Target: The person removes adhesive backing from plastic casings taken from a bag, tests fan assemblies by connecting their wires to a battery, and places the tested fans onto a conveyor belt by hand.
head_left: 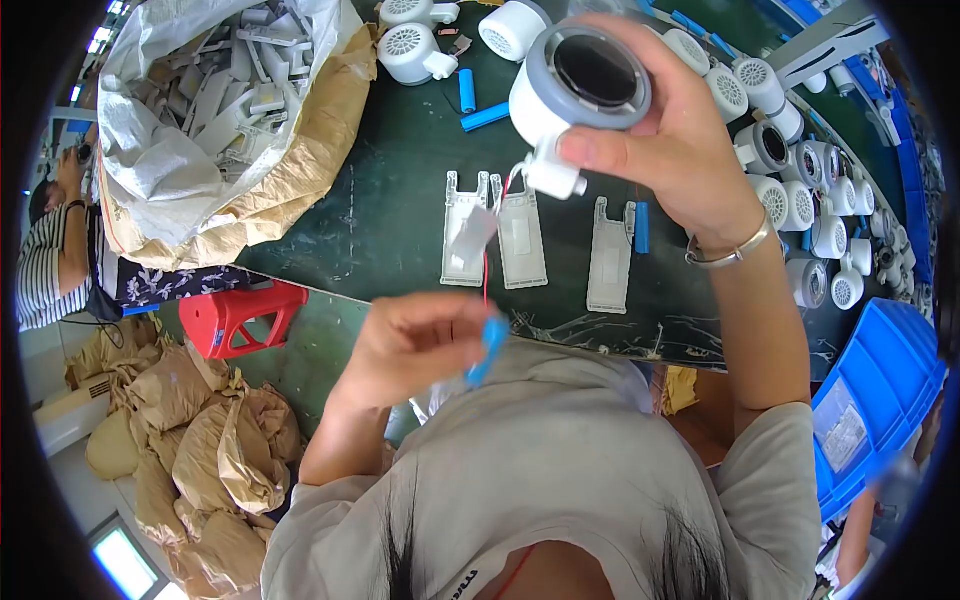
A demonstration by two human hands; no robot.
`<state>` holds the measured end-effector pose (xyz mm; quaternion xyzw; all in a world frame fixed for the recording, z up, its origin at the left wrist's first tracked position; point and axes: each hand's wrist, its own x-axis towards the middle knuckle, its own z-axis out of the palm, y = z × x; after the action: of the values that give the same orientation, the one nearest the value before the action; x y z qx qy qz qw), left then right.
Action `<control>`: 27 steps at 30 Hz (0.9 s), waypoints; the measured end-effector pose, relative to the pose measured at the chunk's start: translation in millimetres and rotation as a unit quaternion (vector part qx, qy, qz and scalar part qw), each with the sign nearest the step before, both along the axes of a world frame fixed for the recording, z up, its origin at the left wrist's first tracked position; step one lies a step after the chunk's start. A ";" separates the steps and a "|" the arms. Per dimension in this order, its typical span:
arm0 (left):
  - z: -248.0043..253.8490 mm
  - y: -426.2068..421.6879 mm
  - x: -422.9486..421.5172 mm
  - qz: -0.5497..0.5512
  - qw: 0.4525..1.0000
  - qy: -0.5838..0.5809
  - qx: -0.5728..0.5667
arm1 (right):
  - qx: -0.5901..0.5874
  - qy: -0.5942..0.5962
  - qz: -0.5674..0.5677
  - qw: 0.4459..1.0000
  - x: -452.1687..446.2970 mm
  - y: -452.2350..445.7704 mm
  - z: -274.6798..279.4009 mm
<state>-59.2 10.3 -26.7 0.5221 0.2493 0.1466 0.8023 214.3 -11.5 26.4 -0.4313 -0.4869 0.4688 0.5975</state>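
Two full grips: the left hand (pixel 400 345) pinches a blue cell (pixel 488 352), the right hand (pixel 690 150) holds a unit (pixel 534 105), probably apart to keep the wire (pixel 486 276) straight.

Three notched panels (pixel 610 260), one red stool (pixel 214 322), one open sack (pixel 325 165)

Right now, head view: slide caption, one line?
Right hand holding a round white housing, left hand a blue cylinder, flat white panels lying on the green bench.
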 end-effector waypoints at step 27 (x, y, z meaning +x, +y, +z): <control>69.2 232.9 225.6 0.167 0.565 0.407 0.698 | 0.054 -0.441 -0.237 0.864 157.5 208.9 22.1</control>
<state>166.5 243.2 42.5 0.8733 0.4519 0.1785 -0.0367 371.7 197.4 48.5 -0.6624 -0.6070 0.0469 0.4365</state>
